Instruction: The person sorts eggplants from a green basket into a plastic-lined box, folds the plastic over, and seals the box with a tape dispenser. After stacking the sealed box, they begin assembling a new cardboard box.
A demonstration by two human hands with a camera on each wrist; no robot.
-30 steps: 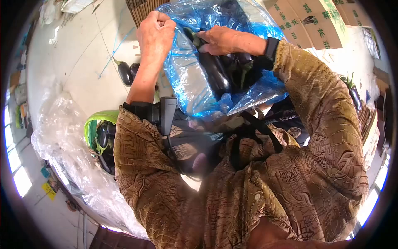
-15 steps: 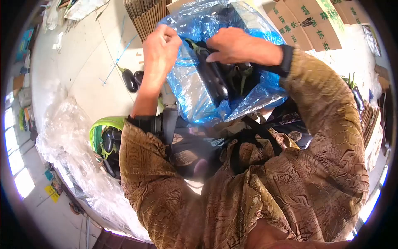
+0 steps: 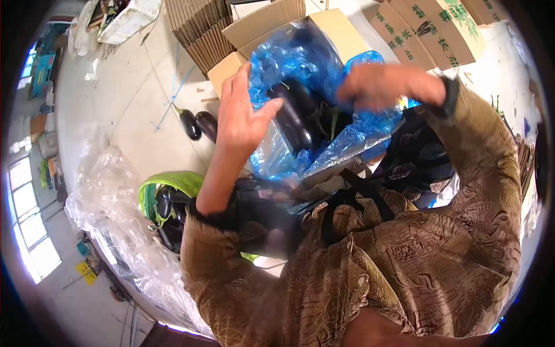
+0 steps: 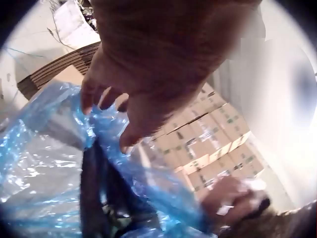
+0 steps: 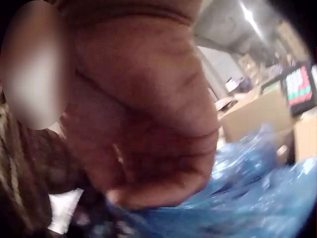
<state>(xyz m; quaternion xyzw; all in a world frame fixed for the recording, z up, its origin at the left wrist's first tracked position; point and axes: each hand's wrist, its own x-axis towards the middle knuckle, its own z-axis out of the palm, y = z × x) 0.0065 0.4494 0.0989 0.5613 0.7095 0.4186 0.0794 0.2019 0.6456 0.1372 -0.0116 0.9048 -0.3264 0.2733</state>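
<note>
A blue plastic bag (image 3: 277,69) lines an open cardboard box, its film crumpled and partly drawn over several dark eggplants (image 3: 295,118). My left hand (image 3: 243,118) is at the bag's left side, thumb spread away from fairly straight fingers. In the left wrist view its fingertips (image 4: 86,106) are right at the bag's gathered film. Over the bag's right side, my right hand (image 3: 378,87) is blurred. The right wrist view shows its fingers (image 5: 163,191) curled toward the palm, gripping the blue film at the bottom of that view.
Two eggplants (image 3: 196,124) lie on the floor left of the box. A green-rimmed bag (image 3: 173,182) holding eggplants and clear plastic sheeting (image 3: 110,191) are by my left arm. Folded cardboard (image 3: 193,32) stands behind; a printed carton (image 3: 425,34) is at back right.
My left hand has loosened from its pinch on the bag's edge, its fingers now spread. The right hand has moved right, off the eggplants to the bag's side. The bag's far edge has come inward, baring box flaps.
</note>
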